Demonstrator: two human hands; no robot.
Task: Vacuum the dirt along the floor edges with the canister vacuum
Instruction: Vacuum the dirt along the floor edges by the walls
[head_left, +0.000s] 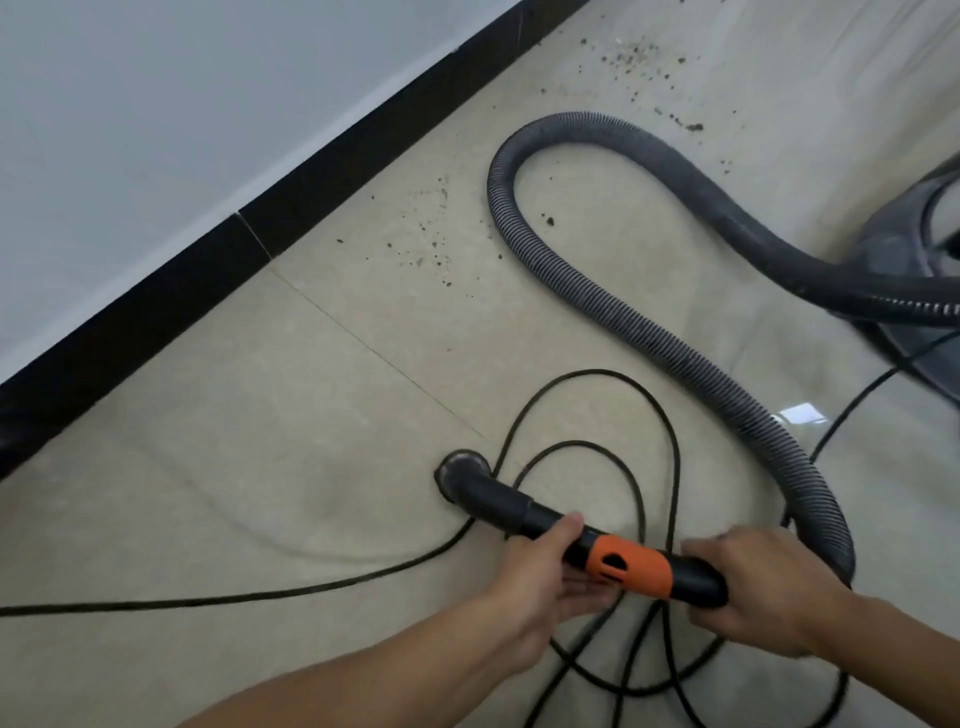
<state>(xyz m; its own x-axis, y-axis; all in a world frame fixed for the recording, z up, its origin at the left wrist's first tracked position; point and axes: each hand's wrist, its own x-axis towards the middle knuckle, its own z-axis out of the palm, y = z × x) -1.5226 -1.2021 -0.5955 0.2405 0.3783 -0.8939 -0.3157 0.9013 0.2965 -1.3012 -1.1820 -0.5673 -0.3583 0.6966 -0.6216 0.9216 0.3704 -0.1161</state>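
Observation:
I hold the vacuum's black hose handle with its orange collar (628, 564) low over the beige tile floor (260, 415). My left hand (540, 577) grips the handle just ahead of the collar, thumb on top. My right hand (763, 592) grips the rear end where the grey ribbed hose (649, 332) joins. The curved black nozzle (462, 480) points down at the floor. The hose loops away to the canister vacuum (919, 249) at the right edge. Dark dirt specks (431, 244) lie near the black baseboard (291, 208), and more dirt (639, 57) is scattered at the top.
A black power cord (587, 447) coils in loops on the floor under the handle and trails off to the left edge. A white wall (156, 104) rises above the baseboard. The canister is only partly in view.

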